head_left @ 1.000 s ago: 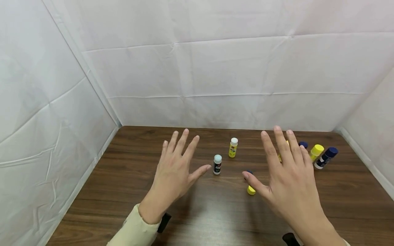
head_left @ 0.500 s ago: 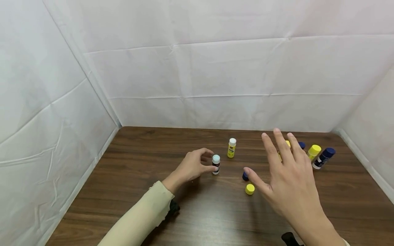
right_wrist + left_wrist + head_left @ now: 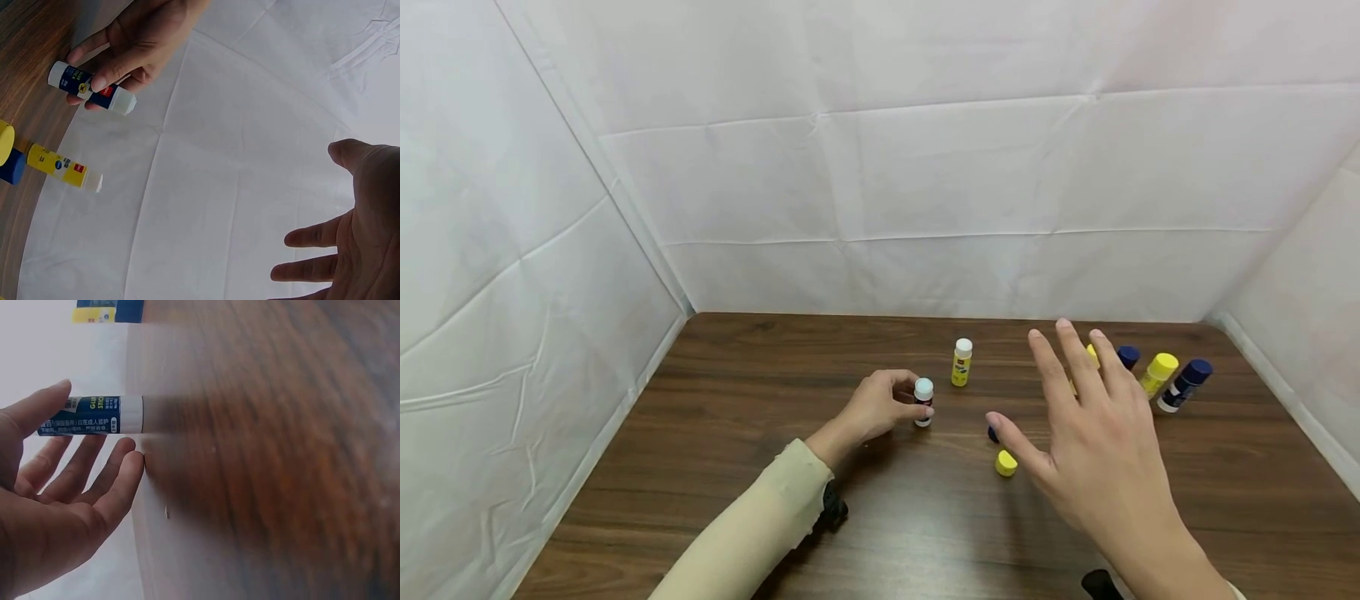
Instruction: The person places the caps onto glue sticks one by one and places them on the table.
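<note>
White cloth (image 3: 925, 167) backs our dark wood desk (image 3: 737, 375). Our left hand (image 3: 876, 407) pinches the navy glue stick (image 3: 90, 419), upright on the desk, between thumb and fingers; our right hand (image 3: 1101, 454) hangs apart, fingers spread, holding nothing. We judge the step in hand to be gripping that stick; the next move, we think, calls for a steady hold. Beyond sit a yellow cap (image 3: 1006, 463), a blue cap (image 3: 992, 434), a yellow glue stick (image 3: 961, 367) and, farther right, capped glue sticks (image 3: 1186, 386).

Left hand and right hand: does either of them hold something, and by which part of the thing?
The left hand grips a glue stick by its dark blue, labelled body. The right hand holds nothing.
</note>
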Tool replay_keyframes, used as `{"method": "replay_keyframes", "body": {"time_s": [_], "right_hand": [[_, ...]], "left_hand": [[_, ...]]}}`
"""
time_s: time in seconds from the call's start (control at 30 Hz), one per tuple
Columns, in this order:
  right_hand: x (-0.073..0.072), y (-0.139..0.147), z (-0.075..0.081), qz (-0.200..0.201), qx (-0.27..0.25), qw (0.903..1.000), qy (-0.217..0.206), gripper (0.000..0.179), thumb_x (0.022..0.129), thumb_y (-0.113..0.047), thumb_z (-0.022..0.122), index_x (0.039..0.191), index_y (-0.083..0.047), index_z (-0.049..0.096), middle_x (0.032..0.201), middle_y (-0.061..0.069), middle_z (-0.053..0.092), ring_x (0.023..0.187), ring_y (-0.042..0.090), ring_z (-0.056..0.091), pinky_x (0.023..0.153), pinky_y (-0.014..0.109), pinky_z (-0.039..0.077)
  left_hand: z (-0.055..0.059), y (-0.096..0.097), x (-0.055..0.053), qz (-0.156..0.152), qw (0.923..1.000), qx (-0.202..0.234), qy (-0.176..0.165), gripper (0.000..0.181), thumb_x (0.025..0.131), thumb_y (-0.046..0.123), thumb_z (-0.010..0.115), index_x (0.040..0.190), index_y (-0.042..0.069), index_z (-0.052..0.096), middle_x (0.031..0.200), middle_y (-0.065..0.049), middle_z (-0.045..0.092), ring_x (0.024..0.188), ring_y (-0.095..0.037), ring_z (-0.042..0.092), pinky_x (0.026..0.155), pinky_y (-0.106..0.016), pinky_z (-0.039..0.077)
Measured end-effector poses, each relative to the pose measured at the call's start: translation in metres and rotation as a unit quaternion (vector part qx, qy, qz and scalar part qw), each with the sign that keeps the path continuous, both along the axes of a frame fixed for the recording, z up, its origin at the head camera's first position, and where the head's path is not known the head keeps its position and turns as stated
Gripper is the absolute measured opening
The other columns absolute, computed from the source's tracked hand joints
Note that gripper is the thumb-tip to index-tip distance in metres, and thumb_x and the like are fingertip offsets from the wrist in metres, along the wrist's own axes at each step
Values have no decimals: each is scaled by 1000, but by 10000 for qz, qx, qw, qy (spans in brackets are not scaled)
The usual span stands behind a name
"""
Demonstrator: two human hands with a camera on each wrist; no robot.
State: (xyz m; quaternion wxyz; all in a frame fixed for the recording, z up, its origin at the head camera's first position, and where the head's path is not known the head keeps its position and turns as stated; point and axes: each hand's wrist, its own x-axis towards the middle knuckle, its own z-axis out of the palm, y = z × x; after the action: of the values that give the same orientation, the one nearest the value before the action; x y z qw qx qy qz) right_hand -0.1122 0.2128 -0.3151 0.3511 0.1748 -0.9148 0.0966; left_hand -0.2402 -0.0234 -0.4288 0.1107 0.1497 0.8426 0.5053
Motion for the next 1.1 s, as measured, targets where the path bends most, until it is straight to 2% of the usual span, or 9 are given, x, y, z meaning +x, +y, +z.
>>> {"method": "replay_keyframes", "body": {"time_s": [0.23, 0.37, 0.47, 0.6, 0.73, 0.87, 1.03, 1.1], "right_hand": [[0, -2, -2, -20, 22, 9999, -125, 84, 92, -68, 48, 153, -11, 44, 155, 22, 42, 139, 50, 38, 101, 73, 38], [-1, -2, -3, -13, 40, 9999, -167, 84, 91, -66, 52, 153, -10, 44, 155, 23, 43, 139, 50, 39, 101, 72, 39], [-2, -1, -3, -17, 58, 9996, -260, 83, 91, -63, 57, 153, -9, 44, 155, 24, 42, 139, 50, 39, 102, 71, 40], [-8, -1, -6, 24, 77, 9982, -596, 80, 93, -58, 62, 152, -8, 44, 154, 24, 43, 139, 48, 40, 105, 67, 40], [-19, -2, -15, 88, 101, 9921, -1246, 72, 96, -51, 63, 151, -9, 45, 150, 24, 46, 136, 46, 43, 102, 64, 45], [-37, 0, -30, 100, 62, 9761, -2172, 61, 98, -41, 65, 148, -10, 50, 145, 22, 50, 131, 45, 48, 96, 65, 48], [-61, 8, -56, 204, 43, 9534, -3009, 45, 94, -26, 73, 134, -7, 63, 128, 20, 61, 113, 40, 62, 89, 57, 54], [-68, 11, -66, 236, 51, 9462, -3228, 40, 93, -22, 74, 129, -7, 67, 123, 18, 64, 108, 36, 65, 85, 54, 56]], "left_hand": [[-2, -2, 0, 32, 9999, 46, 90, 22, 86, 21, 83, 106, 16, 75, 103, 2, 73, 98, -18, 69, 86, -37, 55], [0, -6, 4, 163, 9995, 16, 254, 24, 88, 25, 81, 110, 17, 76, 106, 4, 73, 100, -16, 67, 87, -37, 55], [7, -12, 10, 353, 9983, 133, 450, 27, 88, 26, 81, 113, 16, 76, 107, 3, 74, 101, -16, 68, 87, -36, 56], [24, -20, 21, 626, 9929, 674, 752, 30, 89, 22, 80, 117, 12, 75, 108, -3, 74, 101, -23, 71, 84, -35, 59], [44, -28, 35, 927, 9780, 1192, 1440, 30, 86, 14, 82, 115, 9, 75, 104, -5, 73, 96, -25, 72, 84, -38, 60], [63, -35, 53, 1042, 9593, 1477, 2169, 30, 82, 10, 85, 111, 8, 77, 103, -3, 69, 92, -19, 70, 84, -34, 60], [81, -39, 73, 955, 9417, 1147, 3016, 33, 81, 13, 86, 113, 10, 78, 104, 2, 65, 91, -12, 69, 80, -28, 60], [87, -39, 78, 912, 9308, 873, 3429, 33, 80, 15, 86, 112, 11, 78, 104, 4, 65, 92, -8, 67, 78, -25, 59]]}}
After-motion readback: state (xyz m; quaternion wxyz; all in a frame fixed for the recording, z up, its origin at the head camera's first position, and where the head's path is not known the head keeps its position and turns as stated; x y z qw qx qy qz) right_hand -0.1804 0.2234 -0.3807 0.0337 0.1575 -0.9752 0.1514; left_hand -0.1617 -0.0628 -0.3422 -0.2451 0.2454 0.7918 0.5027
